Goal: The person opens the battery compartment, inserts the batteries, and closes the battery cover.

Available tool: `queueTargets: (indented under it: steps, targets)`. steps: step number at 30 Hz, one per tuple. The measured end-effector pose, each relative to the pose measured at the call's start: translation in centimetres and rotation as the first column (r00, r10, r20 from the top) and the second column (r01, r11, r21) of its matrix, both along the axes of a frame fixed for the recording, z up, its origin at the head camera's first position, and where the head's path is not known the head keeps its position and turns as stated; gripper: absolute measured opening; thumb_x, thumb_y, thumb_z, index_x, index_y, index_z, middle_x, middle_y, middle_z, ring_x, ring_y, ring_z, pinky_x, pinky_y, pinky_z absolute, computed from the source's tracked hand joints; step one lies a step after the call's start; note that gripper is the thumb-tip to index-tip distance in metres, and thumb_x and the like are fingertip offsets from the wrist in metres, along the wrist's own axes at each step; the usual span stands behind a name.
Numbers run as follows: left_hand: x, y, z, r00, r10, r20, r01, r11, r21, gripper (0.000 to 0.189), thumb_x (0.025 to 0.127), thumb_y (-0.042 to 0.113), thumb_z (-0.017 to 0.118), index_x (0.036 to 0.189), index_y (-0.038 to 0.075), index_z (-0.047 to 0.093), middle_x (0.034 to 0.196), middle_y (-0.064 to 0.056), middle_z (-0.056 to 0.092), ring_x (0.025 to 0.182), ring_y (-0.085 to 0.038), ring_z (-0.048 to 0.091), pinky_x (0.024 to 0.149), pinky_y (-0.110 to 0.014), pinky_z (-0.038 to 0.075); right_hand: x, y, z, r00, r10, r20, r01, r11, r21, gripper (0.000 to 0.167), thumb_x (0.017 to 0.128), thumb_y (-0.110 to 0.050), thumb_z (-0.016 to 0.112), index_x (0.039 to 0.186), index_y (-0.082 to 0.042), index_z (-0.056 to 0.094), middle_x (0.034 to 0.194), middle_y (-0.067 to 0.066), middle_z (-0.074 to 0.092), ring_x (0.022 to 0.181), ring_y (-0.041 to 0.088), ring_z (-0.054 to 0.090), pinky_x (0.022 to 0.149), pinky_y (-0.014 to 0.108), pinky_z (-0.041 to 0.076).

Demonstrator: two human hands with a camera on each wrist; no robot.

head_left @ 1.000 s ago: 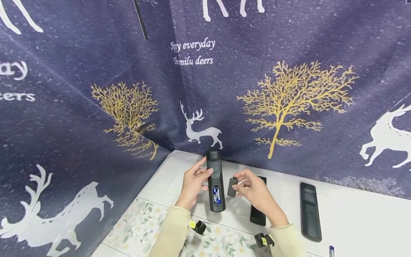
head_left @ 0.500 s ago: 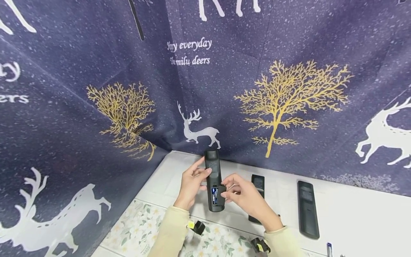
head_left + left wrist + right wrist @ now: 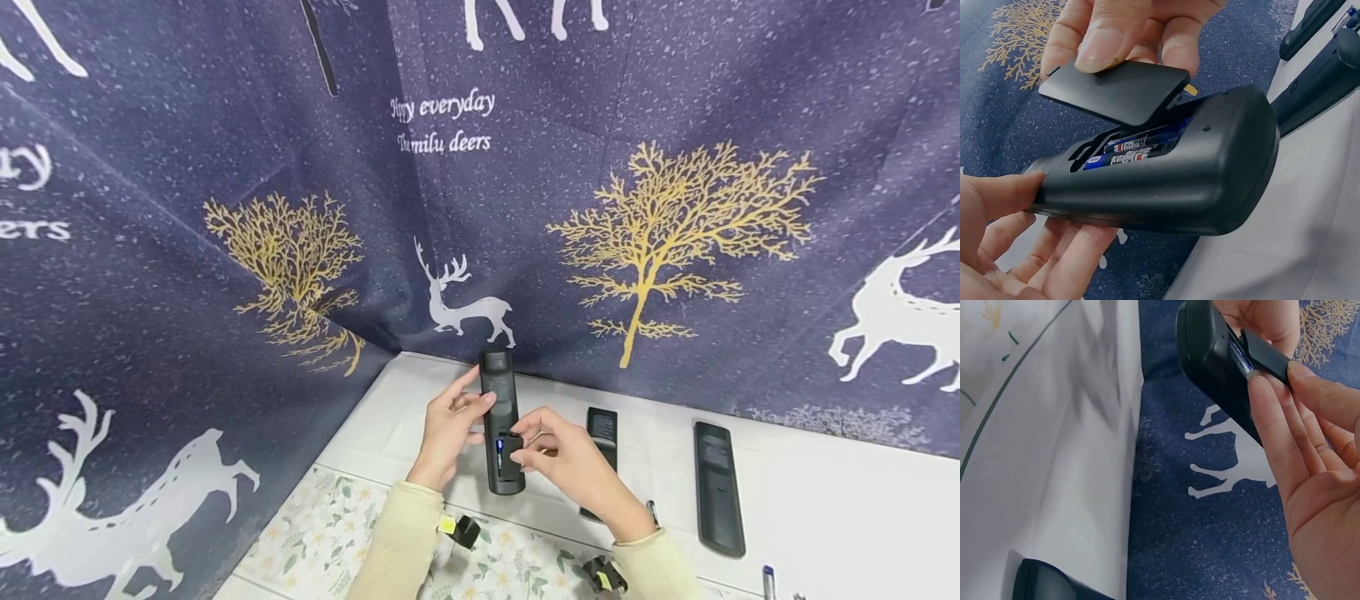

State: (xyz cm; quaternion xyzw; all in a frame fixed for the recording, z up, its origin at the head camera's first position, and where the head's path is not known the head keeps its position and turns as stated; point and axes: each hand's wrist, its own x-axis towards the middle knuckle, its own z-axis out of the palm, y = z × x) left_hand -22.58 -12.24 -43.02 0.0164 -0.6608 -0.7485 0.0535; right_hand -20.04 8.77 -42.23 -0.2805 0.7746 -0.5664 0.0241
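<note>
A black remote control [image 3: 498, 392] is held back side up in my left hand [image 3: 444, 433], thumb on one side and fingers underneath. Near its lower end the battery compartment is uncovered, and two blue batteries [image 3: 1138, 150] lie side by side in it. My right hand [image 3: 566, 462] pinches the black battery cover [image 3: 1116, 94] between thumb and fingers. In the left wrist view the cover is tilted over the compartment, one long side close to the opening and the other raised. From the head, it hides part of the batteries.
Another black remote control [image 3: 602, 425] lies behind my right hand, partly hidden by it. Farther right is a third remote control [image 3: 720, 492]. A blue-ended battery [image 3: 768, 582] lies near the front edge of the view. A dark patterned cloth [image 3: 540, 208] hangs behind the white table.
My right hand has brought the battery cover left, from beside the remote control to over its compartment, and tilted it there. The left hand holds the remote control much as before.
</note>
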Motion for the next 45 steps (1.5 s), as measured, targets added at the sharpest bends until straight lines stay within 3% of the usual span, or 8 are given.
queueTargets:
  steps: [14,21,34,37,42,45]
  targets:
    - [0.1,0.2,0.1,1.000,0.008,0.011,-0.008,1.000,0.000,0.059,0.097,0.019,0.080,0.153,0.020,0.060,0.110,-0.009,0.074,0.090,-0.026,0.075,0.069,-0.040,0.065,0.2,-0.4,-0.6,0.999,-0.005,-0.052,0.006,1.000,0.021,0.026,0.095,-0.003,0.080,0.116,-0.011,0.068,0.097,0.003,0.067,0.088,0.018,0.074,0.073,0.034,0.063]
    - [0.1,0.2,0.0,1.000,-0.001,0.006,0.001,1.000,0.008,0.059,0.097,0.018,0.080,0.153,0.020,0.060,0.111,-0.010,0.073,0.091,-0.027,0.075,0.069,-0.040,0.065,0.0,-0.4,-0.9,0.989,-0.049,-0.143,0.062,0.994,0.090,0.028,0.093,-0.010,0.083,0.117,-0.018,0.072,0.096,-0.009,0.070,0.088,0.011,0.068,0.072,0.031,0.060]
    - [0.2,0.1,0.3,1.000,-0.013,-0.005,0.013,1.000,0.009,0.060,0.099,0.019,0.078,0.155,0.019,0.057,0.110,-0.010,0.073,0.094,-0.032,0.075,0.075,-0.046,0.065,-0.4,-0.5,-1.4,0.968,-0.056,-0.246,0.080,0.993,0.089,0.042,0.091,-0.006,0.084,0.132,-0.011,0.072,0.096,-0.004,0.064,0.081,0.009,0.062,0.069,0.029,0.059]
    - [0.2,0.1,0.3,1.000,-0.011,-0.005,0.011,1.000,0.015,0.060,0.099,0.018,0.078,0.155,0.017,0.057,0.109,-0.010,0.073,0.092,-0.031,0.075,0.074,-0.047,0.065,-0.4,-0.5,-1.2,0.970,-0.118,-0.212,0.135,0.989,0.066,0.044,0.093,-0.006,0.083,0.135,-0.010,0.070,0.097,-0.003,0.066,0.079,0.011,0.064,0.070,0.030,0.059]
    - [0.2,0.3,0.3,1.000,-0.012,-0.002,0.012,1.000,0.020,0.061,0.097,0.018,0.079,0.155,0.015,0.058,0.110,-0.011,0.072,0.090,-0.029,0.075,0.072,-0.044,0.065,-0.3,-0.7,-1.0,0.959,-0.277,-0.060,0.278,0.961,0.013,0.049,0.100,-0.018,0.078,0.146,-0.014,0.062,0.115,0.003,0.068,0.090,0.014,0.067,0.076,0.032,0.059]
    - [0.2,0.4,0.4,1.000,-0.015,0.002,0.015,1.000,0.026,0.062,0.097,0.018,0.080,0.154,0.017,0.058,0.111,-0.011,0.070,0.088,-0.025,0.075,0.071,-0.042,0.065,-0.3,-0.9,-1.2,0.961,-0.275,0.040,0.276,0.961,-0.023,0.063,0.101,-0.023,0.077,0.158,-0.018,0.050,0.131,0.009,0.065,0.098,0.018,0.069,0.078,0.036,0.061]
